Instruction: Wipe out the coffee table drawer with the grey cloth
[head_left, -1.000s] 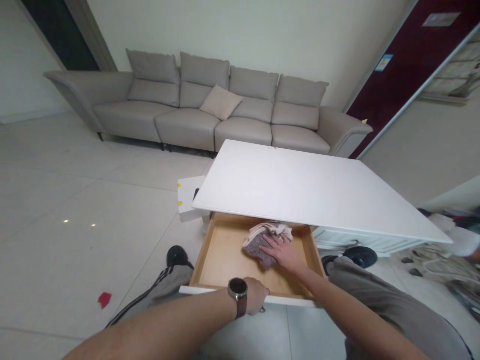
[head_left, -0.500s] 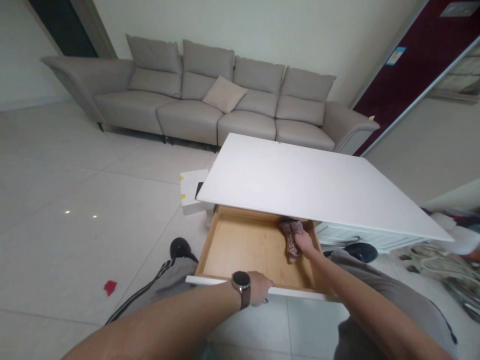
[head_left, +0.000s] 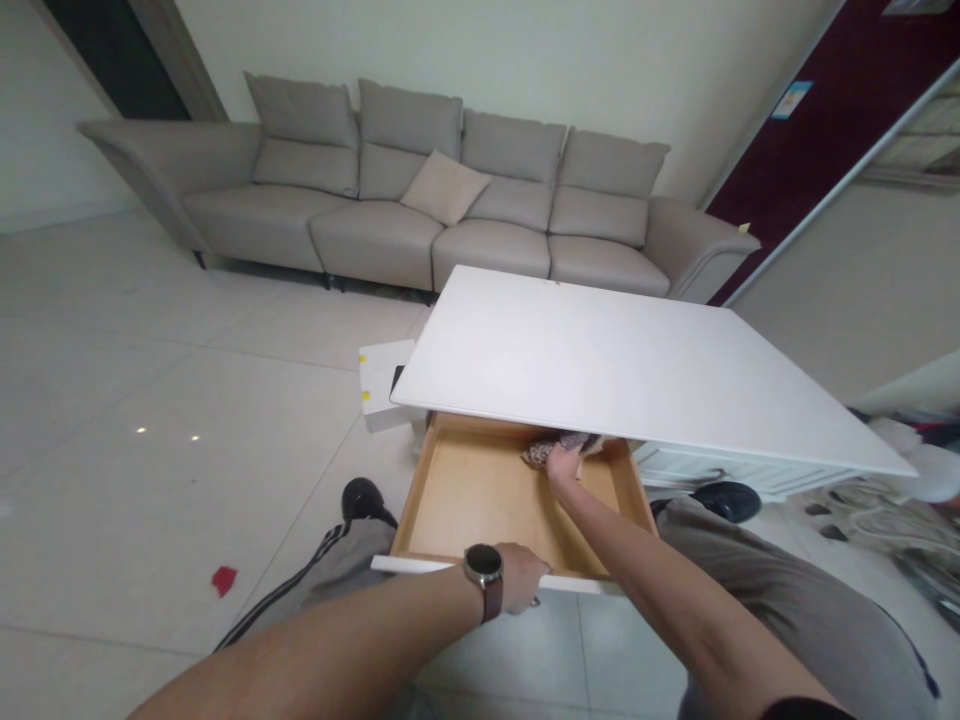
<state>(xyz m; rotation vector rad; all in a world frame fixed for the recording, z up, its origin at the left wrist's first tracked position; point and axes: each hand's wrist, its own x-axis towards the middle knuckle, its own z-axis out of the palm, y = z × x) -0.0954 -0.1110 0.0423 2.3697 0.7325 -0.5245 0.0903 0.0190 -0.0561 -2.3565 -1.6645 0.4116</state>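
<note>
Pulled out from under a white tabletop (head_left: 600, 350) is a wooden drawer (head_left: 465, 490) with a white front. My left hand (head_left: 523, 577), below a wristwatch (head_left: 483, 566), is closed over the top edge of the drawer front. Inside the drawer, near its back, my right hand (head_left: 564, 465) is closed on a brown-and-white patterned cloth (head_left: 538, 454). Part of the cloth bunches up beyond my fingers, close beneath the tabletop edge. The rest of the drawer bottom shows bare wood.
A grey sofa (head_left: 382, 240) stands along the wall behind the table. Left of the table sits a white box (head_left: 382, 385). A red scrap (head_left: 223, 580) lies on the tiled floor. Coiled hoses or cables (head_left: 885, 530) lie at the right.
My right hand has moved left and toward the back of the drawer with the cloth, which now lies crosswise and bunched. My left hand stays on the drawer front.
</note>
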